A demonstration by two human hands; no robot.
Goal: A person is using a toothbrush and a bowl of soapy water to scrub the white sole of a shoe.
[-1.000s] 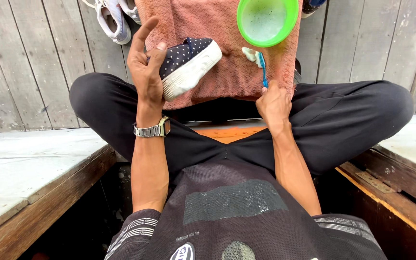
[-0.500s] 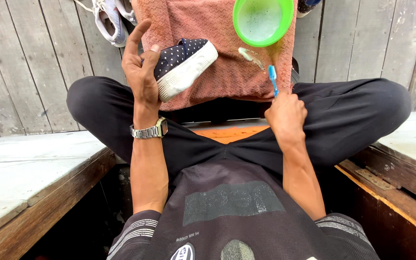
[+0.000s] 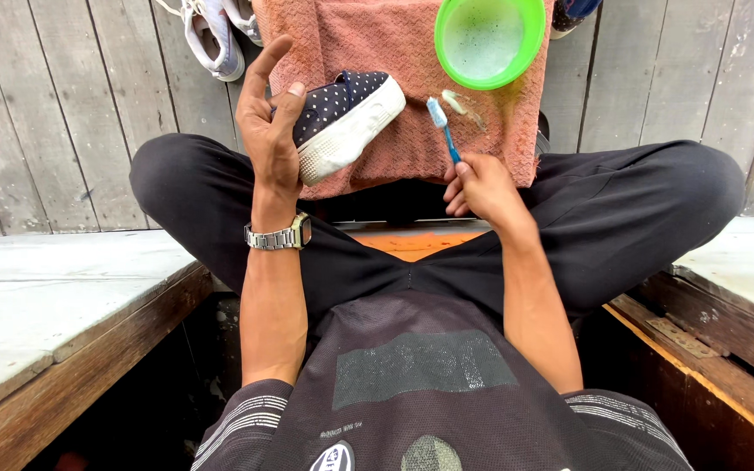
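My left hand (image 3: 270, 131) grips a dark dotted slip-on shoe with a white sole (image 3: 342, 122), holding it tilted on its side over a salmon-pink towel (image 3: 377, 52). A metal watch sits on that wrist. My right hand (image 3: 480, 186) holds a blue toothbrush (image 3: 443, 129) upright, its bristled head just right of the shoe's toe and apart from it. A green bowl with soapy water (image 3: 489, 39) stands on the towel beyond the brush.
I sit cross-legged in black trousers on grey wooden planks (image 3: 63, 113). A pair of white sneakers (image 3: 215, 35) lies at the top left. Another shoe peeks in at the top right (image 3: 573, 13). Raised wooden ledges flank me left (image 3: 54, 296) and right (image 3: 735, 296).
My right hand has lifted the toothbrush off the towel and swung it left toward the shoe. The left hand has turned the shoe slightly, sole toward the brush.
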